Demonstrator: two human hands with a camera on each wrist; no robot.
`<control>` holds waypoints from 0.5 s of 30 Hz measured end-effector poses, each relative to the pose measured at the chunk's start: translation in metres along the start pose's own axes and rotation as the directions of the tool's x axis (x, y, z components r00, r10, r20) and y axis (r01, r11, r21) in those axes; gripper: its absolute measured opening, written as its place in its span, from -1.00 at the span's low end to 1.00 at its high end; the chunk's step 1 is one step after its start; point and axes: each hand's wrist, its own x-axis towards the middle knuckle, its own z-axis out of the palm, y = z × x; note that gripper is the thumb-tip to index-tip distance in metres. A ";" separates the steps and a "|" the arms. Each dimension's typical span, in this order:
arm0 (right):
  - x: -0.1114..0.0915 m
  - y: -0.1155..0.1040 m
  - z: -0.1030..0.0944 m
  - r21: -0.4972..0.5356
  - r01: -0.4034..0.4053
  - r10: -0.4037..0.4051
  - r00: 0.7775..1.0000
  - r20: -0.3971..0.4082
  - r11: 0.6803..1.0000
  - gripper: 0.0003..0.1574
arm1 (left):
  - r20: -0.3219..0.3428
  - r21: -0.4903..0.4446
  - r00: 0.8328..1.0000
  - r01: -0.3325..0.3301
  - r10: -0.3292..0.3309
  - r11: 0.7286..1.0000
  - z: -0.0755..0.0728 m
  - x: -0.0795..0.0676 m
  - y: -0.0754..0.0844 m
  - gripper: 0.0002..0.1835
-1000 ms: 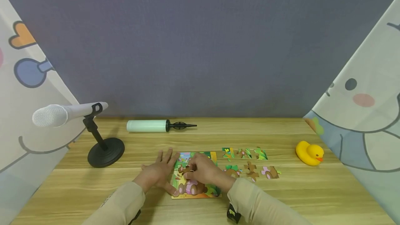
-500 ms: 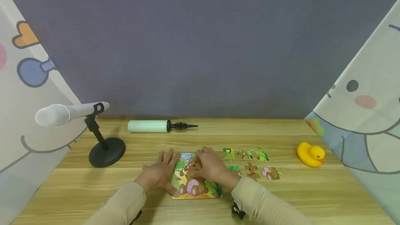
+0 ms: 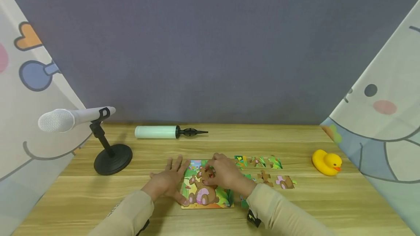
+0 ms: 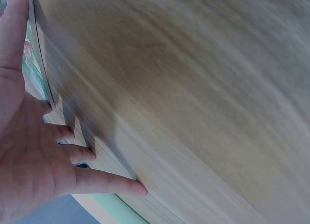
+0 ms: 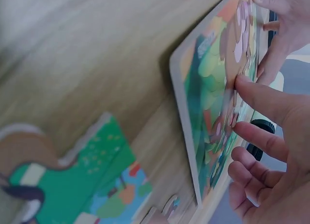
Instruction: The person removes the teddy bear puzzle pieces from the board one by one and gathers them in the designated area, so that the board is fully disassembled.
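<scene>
A jigsaw puzzle board [image 3: 206, 205] with a teddy bear picture lies flat on the wooden table. Along its left side my left hand [image 3: 167, 182] rests with fingers spread, the thumb at the lower left corner and the other fingertips on the tabletop. Over the upper right of the board, my right hand [image 3: 224, 172] pinches a brown puzzle piece [image 5: 233, 108] between thumb and index finger, low against the picture. That hand covers part of the bear's head. Loose puzzle pieces [image 3: 285, 182] lie in rows to the board's right; the sleeve hides some of them.
A white microphone [image 3: 75, 118] on a black stand [image 3: 113, 159] is at the left. Behind the board lies a white hand pump [image 3: 157, 132] with a black nozzle. A yellow rubber duck [image 3: 326, 162] sits at the right, and a grey wall [image 3: 210, 46] rises behind the table.
My right hand has shifted slightly right and back over the board, uncovering more of the bear's head and body. My left hand keeps its place.
</scene>
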 end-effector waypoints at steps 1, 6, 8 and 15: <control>0.000 0.001 -0.001 -0.003 0.001 -0.001 1.000 0.000 1.000 -0.55 | 0.002 -0.001 1.000 0.001 -0.001 1.000 0.000 0.000 0.000 0.44; -0.001 0.005 -0.001 0.018 0.031 -0.031 0.999 0.003 0.999 -0.55 | 0.006 -0.005 1.000 0.004 -0.004 1.000 0.000 0.000 0.000 0.44; -0.001 0.006 -0.001 0.034 0.044 -0.044 0.999 0.006 0.998 -0.55 | 0.006 -0.004 1.000 0.005 -0.005 1.000 0.000 0.001 0.000 0.44; 0.001 0.012 0.000 0.090 0.072 -0.074 0.997 0.019 0.993 -0.60 | 0.004 -0.003 1.000 0.001 -0.001 1.000 0.000 0.001 0.000 0.43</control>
